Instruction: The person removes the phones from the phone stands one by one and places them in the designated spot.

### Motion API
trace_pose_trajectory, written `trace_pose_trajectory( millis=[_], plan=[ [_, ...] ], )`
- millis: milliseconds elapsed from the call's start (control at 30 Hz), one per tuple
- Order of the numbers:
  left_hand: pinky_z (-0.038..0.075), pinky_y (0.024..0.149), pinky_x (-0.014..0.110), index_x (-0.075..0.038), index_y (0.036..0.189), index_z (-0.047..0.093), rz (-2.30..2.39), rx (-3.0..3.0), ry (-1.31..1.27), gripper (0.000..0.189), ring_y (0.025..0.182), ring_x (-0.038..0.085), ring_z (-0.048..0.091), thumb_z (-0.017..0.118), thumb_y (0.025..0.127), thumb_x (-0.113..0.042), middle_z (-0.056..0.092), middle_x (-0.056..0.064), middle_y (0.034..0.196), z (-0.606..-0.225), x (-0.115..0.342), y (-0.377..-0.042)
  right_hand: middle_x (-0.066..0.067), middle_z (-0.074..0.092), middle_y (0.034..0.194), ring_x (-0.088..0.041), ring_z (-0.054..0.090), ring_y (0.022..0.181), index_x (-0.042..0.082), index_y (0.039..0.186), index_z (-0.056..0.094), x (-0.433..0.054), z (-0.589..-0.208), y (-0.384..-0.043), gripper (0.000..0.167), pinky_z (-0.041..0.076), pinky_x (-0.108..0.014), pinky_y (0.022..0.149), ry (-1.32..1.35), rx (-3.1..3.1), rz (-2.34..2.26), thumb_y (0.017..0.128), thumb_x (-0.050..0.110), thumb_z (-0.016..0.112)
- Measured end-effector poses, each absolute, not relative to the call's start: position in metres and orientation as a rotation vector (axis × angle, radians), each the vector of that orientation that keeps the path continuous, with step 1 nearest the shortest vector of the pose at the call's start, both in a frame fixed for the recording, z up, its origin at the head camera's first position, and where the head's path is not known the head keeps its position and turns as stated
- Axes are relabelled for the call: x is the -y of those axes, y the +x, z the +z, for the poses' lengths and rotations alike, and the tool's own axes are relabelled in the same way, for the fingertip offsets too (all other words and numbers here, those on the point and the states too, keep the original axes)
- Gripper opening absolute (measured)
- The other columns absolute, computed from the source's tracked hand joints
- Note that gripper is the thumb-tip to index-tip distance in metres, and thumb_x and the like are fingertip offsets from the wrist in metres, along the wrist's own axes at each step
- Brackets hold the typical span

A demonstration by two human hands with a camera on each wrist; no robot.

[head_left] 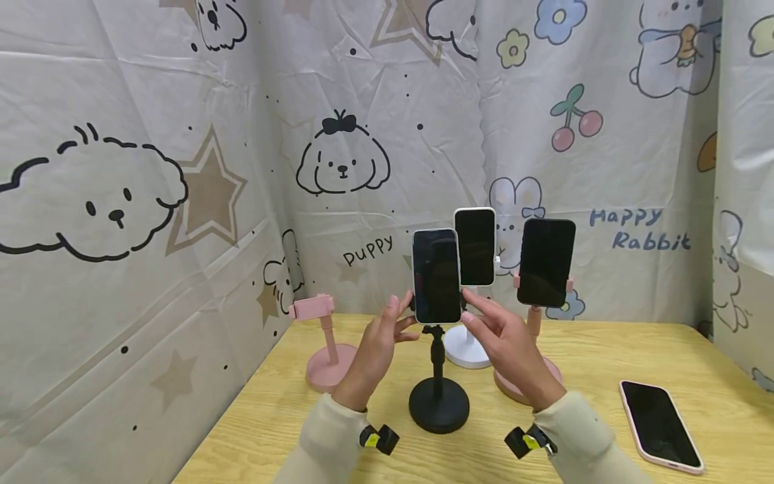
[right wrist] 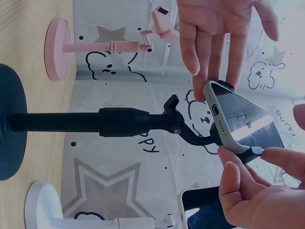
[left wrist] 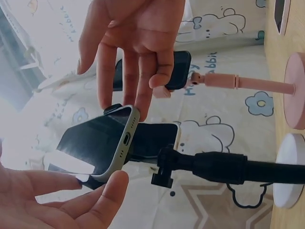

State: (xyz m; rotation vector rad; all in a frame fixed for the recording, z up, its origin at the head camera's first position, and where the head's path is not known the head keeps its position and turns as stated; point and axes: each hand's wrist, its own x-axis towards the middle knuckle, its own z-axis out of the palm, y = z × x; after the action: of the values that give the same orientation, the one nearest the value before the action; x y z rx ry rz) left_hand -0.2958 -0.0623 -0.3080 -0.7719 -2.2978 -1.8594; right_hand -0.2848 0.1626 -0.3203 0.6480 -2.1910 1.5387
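Surface (head_left: 242, 444), below my left hand (head_left: 376, 346) and right hand (head_left: 508, 343); black stand (head_left: 439, 407), rising between them. My hands, apart, flank the phone (head_left: 437, 275), extended fingers (right wrist: 283, 158) touching its clamp (right wrist: 250, 154). I judge this the seating step; next calls for even release.

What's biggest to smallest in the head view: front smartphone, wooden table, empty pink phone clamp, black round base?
wooden table
front smartphone
black round base
empty pink phone clamp
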Motion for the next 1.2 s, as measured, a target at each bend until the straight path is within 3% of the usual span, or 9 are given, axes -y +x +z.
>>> trace_pose_trajectory(
  millis=[167, 333, 433, 567, 800, 933, 1200],
  plan=[
    [0.037, 0.105, 0.049, -0.009, 0.15, 0.031, -1.814, 2.293, -0.813, 0.073, 0.128, 0.029, 0.05, 0.018, 0.1, -0.061, 0.03, 0.004, 0.155, -0.31, 0.06, -0.288, -0.011, 0.048, 0.142, -0.022, 0.062, 0.112, 0.013, 0.142, 0.049, -0.17, -0.323, -0.273, 0.046, 0.048, -0.035, 0.095, 0.641, 2.173, 1.484, 0.098, 0.025, 0.057],
    [0.046, 0.098, 0.043, -0.006, 0.147, 0.038, -1.718, 2.261, -0.865, 0.065, 0.118, 0.026, 0.059, 0.017, 0.104, -0.05, 0.038, 0.007, 0.151, -0.311, 0.058, -0.282, -0.011, 0.052, 0.139, -0.012, 0.065, 0.101, 0.013, 0.137, 0.055, -0.177, -0.326, -0.264, 0.041, 0.05, -0.02, 0.079, 0.624, 2.132, 1.448, 0.097, 0.02, 0.06],
    [0.05, 0.093, 0.039, -0.005, 0.144, 0.042, -1.658, 2.241, -0.891, 0.061, 0.112, 0.024, 0.063, 0.017, 0.105, -0.045, 0.043, 0.009, 0.147, -0.311, 0.057, -0.279, -0.011, 0.054, 0.137, -0.006, 0.065, 0.1, 0.013, 0.135, 0.057, -0.181, -0.328, -0.26, 0.039, 0.052, -0.02, 0.074, 0.611, 2.11, 1.426, 0.096, 0.017, 0.06],
    [0.05, 0.092, 0.038, -0.009, 0.141, 0.049, -1.632, 2.242, -0.89, 0.059, 0.106, 0.02, 0.066, 0.017, 0.106, -0.045, 0.05, 0.004, 0.142, -0.311, 0.057, -0.276, -0.009, 0.059, 0.132, -0.005, 0.065, 0.091, 0.015, 0.131, 0.061, -0.185, -0.33, -0.253, 0.036, 0.05, -0.021, 0.059, 0.573, 2.079, 1.403, 0.096, 0.015, 0.061],
    [0.052, 0.089, 0.037, -0.012, 0.131, 0.06, -1.641, 2.204, -0.879, 0.056, 0.092, 0.016, 0.07, 0.02, 0.106, -0.043, 0.061, 0.0, 0.129, -0.307, 0.053, -0.269, -0.002, 0.07, 0.108, -0.011, 0.067, 0.081, 0.011, 0.118, 0.07, -0.184, -0.334, -0.248, 0.025, 0.049, -0.023, 0.056, 0.429, 1.946, 1.382, 0.095, 0.014, 0.062],
    [0.054, 0.084, 0.033, -0.01, 0.126, 0.064, -1.674, 2.16, -0.902, 0.055, 0.09, 0.018, 0.07, 0.022, 0.107, -0.04, 0.066, 0.003, 0.122, -0.307, 0.05, -0.269, 0.0, 0.072, 0.1, -0.009, 0.065, 0.076, 0.01, 0.113, 0.072, -0.183, -0.337, -0.246, 0.021, 0.039, -0.027, 0.044, 0.364, 1.889, 1.386, 0.094, 0.01, 0.063],
    [0.055, 0.081, 0.032, -0.006, 0.113, 0.071, -1.743, 2.135, -0.905, 0.051, 0.085, 0.019, 0.071, 0.032, 0.106, -0.038, 0.072, 0.006, 0.106, -0.302, 0.042, -0.27, -0.004, 0.071, 0.102, -0.007, 0.068, 0.07, 0.003, 0.101, 0.072, -0.185, -0.341, -0.248, 0.016, 0.043, -0.023, 0.047, 0.358, 1.757, 1.406, 0.092, 0.0, 0.059]
  ],
)
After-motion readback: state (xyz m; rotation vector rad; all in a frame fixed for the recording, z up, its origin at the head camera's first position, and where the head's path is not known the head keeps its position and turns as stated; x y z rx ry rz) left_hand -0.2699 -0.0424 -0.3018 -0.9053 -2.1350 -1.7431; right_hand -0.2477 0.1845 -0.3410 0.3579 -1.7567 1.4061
